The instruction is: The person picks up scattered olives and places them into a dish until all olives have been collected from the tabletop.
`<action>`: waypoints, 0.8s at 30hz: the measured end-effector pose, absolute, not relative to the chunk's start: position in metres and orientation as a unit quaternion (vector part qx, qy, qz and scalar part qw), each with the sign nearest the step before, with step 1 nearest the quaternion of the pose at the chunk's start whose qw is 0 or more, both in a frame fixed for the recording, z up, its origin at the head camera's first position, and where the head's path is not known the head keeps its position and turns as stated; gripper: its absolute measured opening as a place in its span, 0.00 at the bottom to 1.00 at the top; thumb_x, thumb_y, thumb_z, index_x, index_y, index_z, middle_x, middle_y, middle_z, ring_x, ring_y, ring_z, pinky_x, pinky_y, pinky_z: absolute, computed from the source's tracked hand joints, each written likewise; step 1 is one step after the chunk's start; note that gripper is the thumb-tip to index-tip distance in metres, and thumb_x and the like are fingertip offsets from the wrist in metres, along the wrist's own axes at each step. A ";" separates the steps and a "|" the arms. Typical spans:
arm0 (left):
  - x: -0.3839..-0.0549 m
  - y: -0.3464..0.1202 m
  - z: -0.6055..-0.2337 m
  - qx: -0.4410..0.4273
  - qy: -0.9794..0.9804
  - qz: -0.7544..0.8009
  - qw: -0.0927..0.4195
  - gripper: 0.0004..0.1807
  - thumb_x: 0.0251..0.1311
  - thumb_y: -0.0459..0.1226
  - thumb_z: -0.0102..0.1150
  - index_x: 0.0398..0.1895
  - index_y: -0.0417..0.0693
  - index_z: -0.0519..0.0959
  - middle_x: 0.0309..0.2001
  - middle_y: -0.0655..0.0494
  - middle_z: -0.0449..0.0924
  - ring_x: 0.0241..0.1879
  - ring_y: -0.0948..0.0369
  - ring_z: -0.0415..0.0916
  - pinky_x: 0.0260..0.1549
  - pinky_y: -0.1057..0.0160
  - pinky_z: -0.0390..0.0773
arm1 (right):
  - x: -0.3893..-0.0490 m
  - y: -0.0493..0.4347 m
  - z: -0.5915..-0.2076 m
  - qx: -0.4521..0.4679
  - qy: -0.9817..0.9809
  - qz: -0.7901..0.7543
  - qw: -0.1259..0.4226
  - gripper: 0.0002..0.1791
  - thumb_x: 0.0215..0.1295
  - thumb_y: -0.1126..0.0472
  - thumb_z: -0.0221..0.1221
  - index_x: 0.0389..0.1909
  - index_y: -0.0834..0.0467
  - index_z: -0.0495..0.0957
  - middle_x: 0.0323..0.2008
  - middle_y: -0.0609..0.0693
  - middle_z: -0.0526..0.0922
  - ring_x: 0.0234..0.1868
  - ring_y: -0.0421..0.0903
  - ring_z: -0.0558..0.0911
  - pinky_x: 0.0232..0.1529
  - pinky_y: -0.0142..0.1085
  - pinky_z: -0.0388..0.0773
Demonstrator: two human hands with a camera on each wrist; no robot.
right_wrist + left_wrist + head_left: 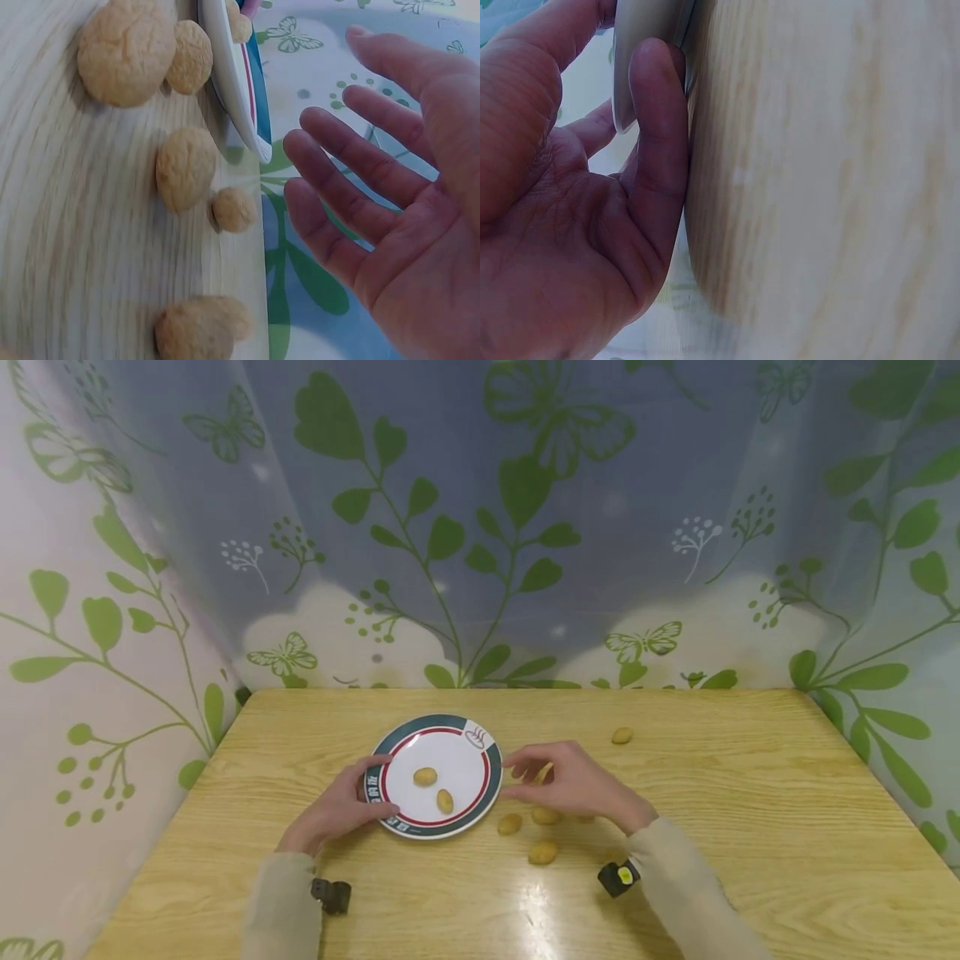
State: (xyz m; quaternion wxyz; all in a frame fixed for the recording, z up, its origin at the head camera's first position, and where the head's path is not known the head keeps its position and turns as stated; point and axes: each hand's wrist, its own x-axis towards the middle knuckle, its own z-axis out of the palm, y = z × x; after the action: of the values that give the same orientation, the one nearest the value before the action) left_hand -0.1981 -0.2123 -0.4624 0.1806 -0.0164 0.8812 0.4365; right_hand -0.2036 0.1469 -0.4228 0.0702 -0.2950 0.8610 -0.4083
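Observation:
A white plate (468, 768) with a dark green rim and a red ring lies on the table, two walnuts (425, 777) on it. My left hand (341, 806) grips the plate's left edge, thumb over the rim; in the left wrist view fingers reach under the plate's edge (641, 60). Just right of the plate, my right hand (573, 781) hovers with loosely bent fingers and holds nothing. In the right wrist view its palm is bare. Below and behind that hand lie several loose walnuts (543, 852), partly hidden by it in the head view.
One walnut (622, 736) lies apart, toward the back right. The wooden table (750, 793) ends at a patterned curtain (450, 527) behind and at both sides. Small black cameras (618, 878) sit on both wrists.

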 end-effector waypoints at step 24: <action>-0.199 -0.212 -0.462 -0.020 0.886 0.427 0.181 0.48 0.55 0.47 0.76 0.77 0.57 0.62 0.78 0.37 0.53 0.76 0.38 0.53 0.75 0.33 0.54 | -0.187 0.196 -0.420 -0.276 0.868 -0.410 0.053 0.21 0.64 0.52 0.70 0.55 0.57 0.84 0.44 0.53 0.89 0.40 0.36 0.83 0.39 0.35 0.84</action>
State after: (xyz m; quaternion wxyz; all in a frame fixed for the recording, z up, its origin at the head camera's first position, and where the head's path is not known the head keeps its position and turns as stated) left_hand -0.1988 -0.2116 -0.4616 0.1814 -0.0204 0.8856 0.4271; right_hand -0.1871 0.1961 -0.4204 0.0533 -0.2762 0.8676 -0.4099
